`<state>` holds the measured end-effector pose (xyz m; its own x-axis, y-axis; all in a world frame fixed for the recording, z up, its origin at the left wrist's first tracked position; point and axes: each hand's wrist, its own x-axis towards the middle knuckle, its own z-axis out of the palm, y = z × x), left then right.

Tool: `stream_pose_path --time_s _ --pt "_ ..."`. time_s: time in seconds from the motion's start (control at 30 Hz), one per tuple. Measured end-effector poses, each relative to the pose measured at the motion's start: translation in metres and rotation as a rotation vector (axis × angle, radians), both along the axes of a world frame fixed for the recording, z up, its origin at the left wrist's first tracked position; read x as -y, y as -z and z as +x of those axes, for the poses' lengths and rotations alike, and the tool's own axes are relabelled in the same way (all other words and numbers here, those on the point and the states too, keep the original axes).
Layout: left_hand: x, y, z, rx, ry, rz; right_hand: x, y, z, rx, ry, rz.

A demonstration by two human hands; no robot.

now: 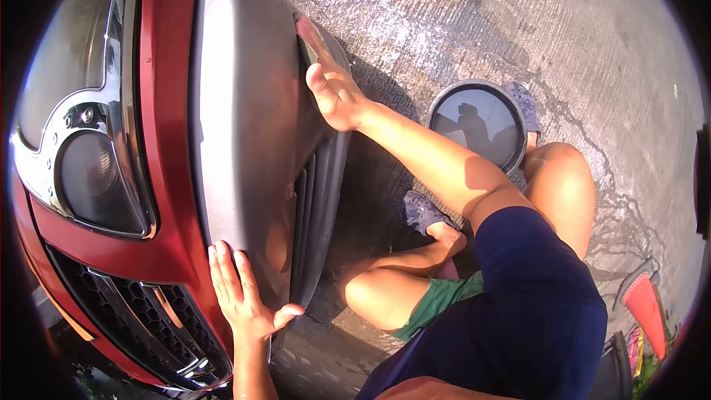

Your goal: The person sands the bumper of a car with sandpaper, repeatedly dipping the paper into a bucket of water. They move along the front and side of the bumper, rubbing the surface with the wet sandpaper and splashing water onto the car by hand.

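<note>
My left hand (244,298) lies flat on the grey lower bumper (222,104) of a red car, beside the seam with the red panel. Its fingers are spread and the thumb points out to the side. Higher in the view, my right hand (335,95) rests against the bumper's outer edge by a recess. Its fingers stretch along that edge and the thumb stands apart; part of the palm side is turned from view. I see nothing held in either hand. Sunlight glares off the bumper.
A round dark bucket (478,127) of water, with a reflection in it, stands by my feet on the wet, ridged concrete (444,22). The headlight (100,178) and grille (152,311) are at left. A red-orange object (646,311) lies at lower right.
</note>
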<state>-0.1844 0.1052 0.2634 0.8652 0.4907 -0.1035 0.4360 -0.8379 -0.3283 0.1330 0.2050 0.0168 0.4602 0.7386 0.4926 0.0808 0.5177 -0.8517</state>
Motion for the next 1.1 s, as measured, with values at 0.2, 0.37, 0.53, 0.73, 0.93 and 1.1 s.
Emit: stream_pose_path --time_s 0.2,0.37,0.53,0.73,0.93,1.1 --pt "0.001 0.003 -0.004 -0.010 -0.015 -0.012 -0.068 -0.041 0.073 -0.145 -0.157 -0.146" --pt "0.000 0.004 -0.004 -0.034 -0.002 0.017 -0.018 -0.012 0.023 -0.011 0.020 -0.026" --pt "0.000 0.004 -0.009 -0.063 -0.020 0.019 -0.080 0.046 0.044 -0.302 -0.173 -0.153" --pt "-0.001 0.011 -0.006 -0.038 -0.018 0.017 -0.042 -0.016 0.032 -0.104 0.045 -0.009" --pt "-0.001 0.009 -0.005 -0.027 -0.022 0.036 -0.071 0.058 0.036 -0.501 -0.248 -0.171" --pt "0.002 0.005 -0.003 0.004 -0.034 -0.007 -0.087 -0.065 0.067 -0.321 -0.134 0.136"
